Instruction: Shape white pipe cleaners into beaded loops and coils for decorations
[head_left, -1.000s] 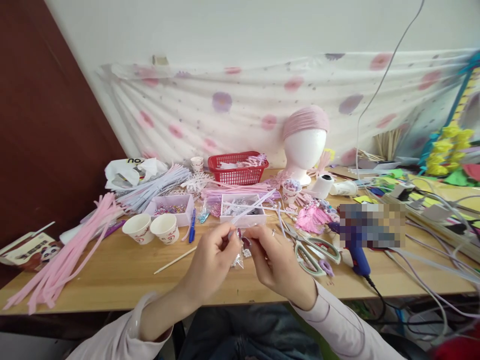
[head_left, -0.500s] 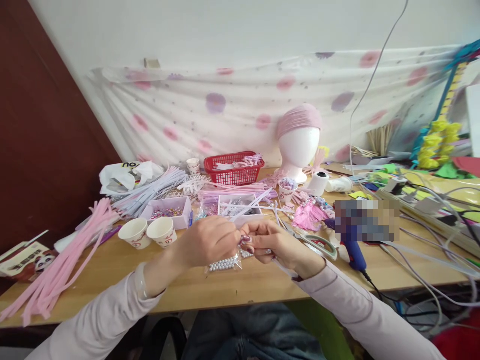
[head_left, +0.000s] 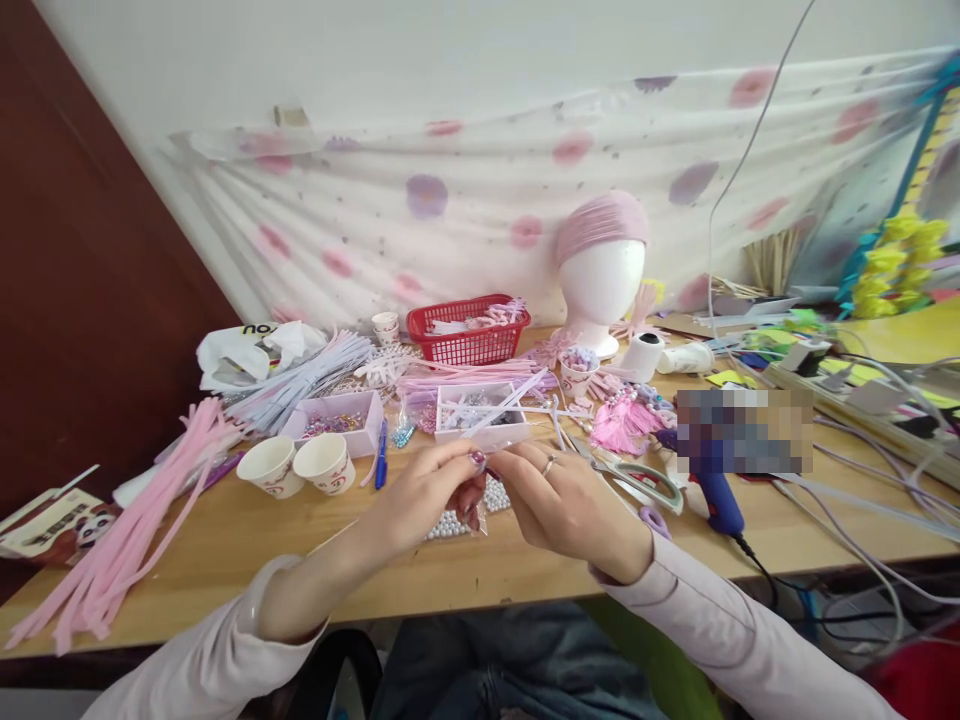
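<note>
Fingertips almost touching, my left hand [head_left: 420, 490] and my right hand [head_left: 566, 500] meet over the front middle of the table. Both are closed in a pinch. Whatever lies between the fingers is hidden or too small to make out. Under them are clear bags of pearl-like white beads [head_left: 448, 526], partly covered by my left hand. Just behind stands a white box [head_left: 480, 432] of small pieces, with pale lilac fuzzy stems [head_left: 517, 393] laid across it. Green-handled scissors [head_left: 649, 483] lie to the right of my right hand.
Two paper cups [head_left: 324, 462], a blue pen [head_left: 382, 455] and a lilac bead box [head_left: 364, 440] stand left. Pink stems [head_left: 142, 520] lie far left. Behind are a red basket [head_left: 469, 348] and a white foam head [head_left: 600, 290]. A blue glue gun [head_left: 720, 500] with cords lies right.
My left hand turned over the fingertips half a second ago and has turned back, uncovering the pen. My right hand has rolled so its back faces up. The view has shifted slightly.
</note>
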